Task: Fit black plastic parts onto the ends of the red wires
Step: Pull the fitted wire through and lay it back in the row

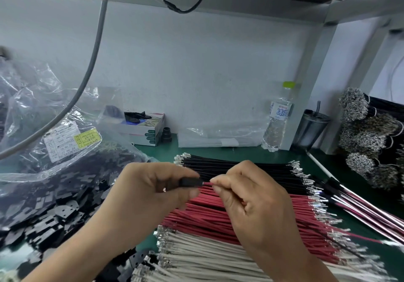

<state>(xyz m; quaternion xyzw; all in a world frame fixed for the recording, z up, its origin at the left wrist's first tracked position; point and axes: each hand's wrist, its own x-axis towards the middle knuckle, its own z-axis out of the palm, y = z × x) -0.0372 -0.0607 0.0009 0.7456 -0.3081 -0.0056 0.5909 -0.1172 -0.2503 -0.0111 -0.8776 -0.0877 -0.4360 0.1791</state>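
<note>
My left hand [153, 185] pinches a small black plastic part [190, 182] between thumb and fingers, held above the wire piles. My right hand [249, 196] pinches a red wire [207, 183] close to its end, and that end meets the right side of the black part. Whether the wire tip is inside the part I cannot tell. Below my hands lies a flat bundle of red wires [301, 214] with metal terminals at their right ends. A heap of loose black plastic parts [50, 214] covers the table at the left.
Black wires [251, 168] lie behind the red ones, white wires [207, 255] in front. Clear bags of parts [43, 115] pile up at left. A water bottle [277, 120], a tumbler [312, 128], a small box [144, 131] and wire bundles [369, 137] stand at the back and right.
</note>
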